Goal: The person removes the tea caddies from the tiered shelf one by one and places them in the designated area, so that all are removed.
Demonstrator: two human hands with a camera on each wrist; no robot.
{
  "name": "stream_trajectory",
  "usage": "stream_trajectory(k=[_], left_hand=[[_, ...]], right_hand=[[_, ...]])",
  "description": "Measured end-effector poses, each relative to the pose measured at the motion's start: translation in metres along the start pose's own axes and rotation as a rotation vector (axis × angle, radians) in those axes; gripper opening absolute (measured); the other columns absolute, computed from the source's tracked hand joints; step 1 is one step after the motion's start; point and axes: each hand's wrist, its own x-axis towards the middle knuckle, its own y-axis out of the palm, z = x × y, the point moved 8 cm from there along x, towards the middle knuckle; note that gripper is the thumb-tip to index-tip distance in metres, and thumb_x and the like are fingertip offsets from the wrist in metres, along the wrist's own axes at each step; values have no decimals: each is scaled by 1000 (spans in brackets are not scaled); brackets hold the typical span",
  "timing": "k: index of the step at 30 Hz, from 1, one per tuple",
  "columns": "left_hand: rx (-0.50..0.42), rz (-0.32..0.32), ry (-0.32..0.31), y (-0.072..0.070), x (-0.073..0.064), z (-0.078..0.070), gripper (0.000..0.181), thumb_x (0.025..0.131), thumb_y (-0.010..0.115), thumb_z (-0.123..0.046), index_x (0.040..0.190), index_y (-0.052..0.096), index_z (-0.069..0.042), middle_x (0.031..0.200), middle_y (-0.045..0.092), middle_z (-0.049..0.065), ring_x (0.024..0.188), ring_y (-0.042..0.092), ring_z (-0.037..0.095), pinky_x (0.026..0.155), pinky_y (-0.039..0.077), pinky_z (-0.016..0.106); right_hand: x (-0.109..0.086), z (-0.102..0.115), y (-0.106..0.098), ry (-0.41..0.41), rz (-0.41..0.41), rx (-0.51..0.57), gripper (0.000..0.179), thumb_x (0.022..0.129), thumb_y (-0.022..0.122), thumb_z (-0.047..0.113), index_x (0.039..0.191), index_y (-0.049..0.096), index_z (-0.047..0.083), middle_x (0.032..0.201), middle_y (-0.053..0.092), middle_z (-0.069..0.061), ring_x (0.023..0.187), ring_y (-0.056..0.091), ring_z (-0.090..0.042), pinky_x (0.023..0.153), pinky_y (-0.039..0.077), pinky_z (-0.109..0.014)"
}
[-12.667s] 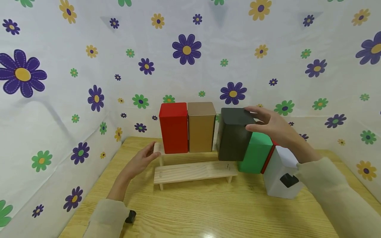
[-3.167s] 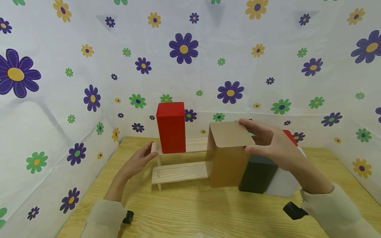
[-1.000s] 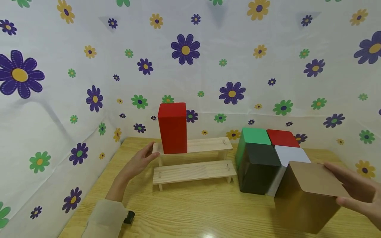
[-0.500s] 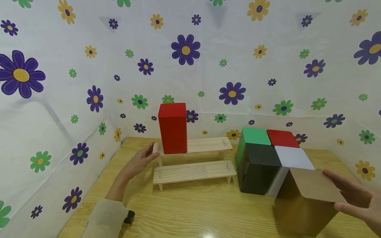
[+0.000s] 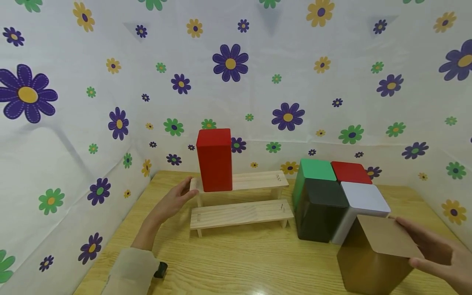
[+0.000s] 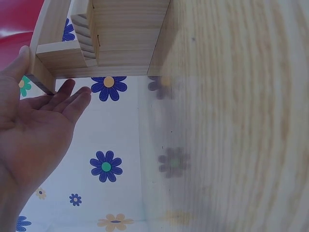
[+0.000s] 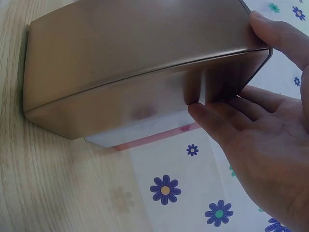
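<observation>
My left hand (image 5: 173, 205) holds the left end of the upper step of a two-step wooden stand (image 5: 239, 215), thumb on one side and fingers on the other. A red tin box (image 5: 215, 168) stands upright on that step, towards its left end. At the front right, my right hand (image 5: 439, 254) grips a gold tin box (image 5: 376, 266) near its top, thumb on one face and fingers along another. In the right wrist view the gold box's base (image 7: 26, 72) is right at the tabletop, and the box stands close in front of the white box.
On the table (image 5: 239, 262), right of the stand, stand a black box (image 5: 322, 213), a green box (image 5: 317, 168), a second red box (image 5: 350, 172) and a white box (image 5: 365, 196), grouped closely. A flower-patterned white sheet (image 5: 206, 98) encloses the back and sides.
The black box has gone from my right hand to the table group. The gold box left the upper step, travelled right and forward, then sank beside the white box. My left hand stayed put.
</observation>
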Motion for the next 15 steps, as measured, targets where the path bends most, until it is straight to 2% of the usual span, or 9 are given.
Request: stream_trajectory(k=[2,3,9,15], left_hand=[[2,1,0,0,0,0,84,109,53,-40,164,6,3,169,16,24,155,19,41,122,23,53],[3,0,-1,0,0,0,84,109,53,-40,164,6,3,168,17,24,154,19,41,122,24,53],[1,-5,-3,-1,1,2,85,108,54,-41,164,6,2,169,16,23,155,18,40,122,23,53],[0,-6,-6,-1,-1,0,83,109,54,-40,164,7,2,169,17,23,155,18,40,122,23,53]], right_hand=[[-1,-1,0,17,10,-73,85,92,53,-27,164,23,5,159,36,21,135,39,15,98,40,-5],[-1,0,1,15,18,-73,85,92,52,-27,164,22,5,160,35,21,135,38,15,99,40,-5],[4,9,5,-54,82,51,83,90,46,-33,162,15,-6,168,28,10,144,31,9,104,35,-5],[7,9,6,-25,72,64,83,92,45,-31,164,15,-2,167,28,14,143,30,12,102,34,-3]])
